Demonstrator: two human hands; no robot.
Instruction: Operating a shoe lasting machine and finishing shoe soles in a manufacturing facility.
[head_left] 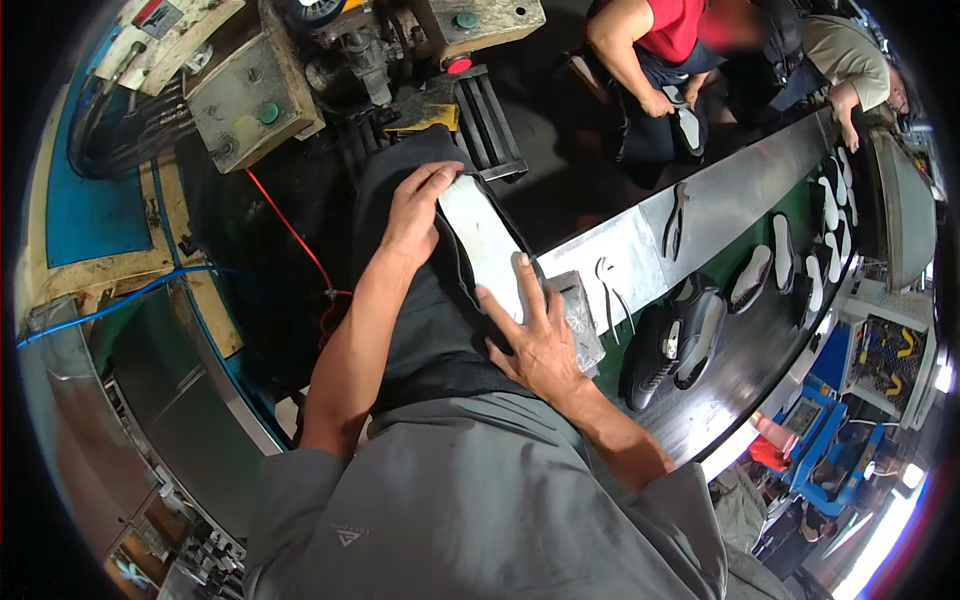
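Across my lap lies a dark shoe upper, bottom up, with a long white insole board (482,225) filling its underside. My left hand (415,215) is closed round its far end, fingers bent over the edge by the white board. Spread fingers of my right hand (540,335) rest on the nearer part of the board and its rim; the palm side is hidden. Just right of that hand sits a crumpled clear plastic bag (578,322). Pincers (608,290) with pale handles lie on the bench beside it, and dark pliers (675,222) lie farther off.
A metal-edged bench (740,185) runs along my right, carrying a pair of black shoes (675,345) and several white-soled uppers (785,255). Ahead stands a machine (365,70) with a black slatted step. A red hose (295,230) hangs left. Two people work at the far right.
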